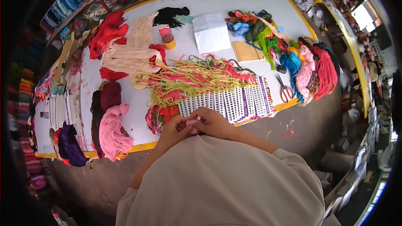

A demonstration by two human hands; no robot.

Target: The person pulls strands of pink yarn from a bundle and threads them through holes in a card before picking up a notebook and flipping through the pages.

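A pink yarn bundle (112,132) lies on the desk (134,109) beside my left hand (172,129), within easy reach. Both hands are closed on a pink strand (193,122); my right hand (214,122) pinches it, seemingly to twist it, just below the grid sheet (234,102).

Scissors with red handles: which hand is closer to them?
Right. The right hand sits below-left of the scissors; the left hand lies farther left, beyond it.
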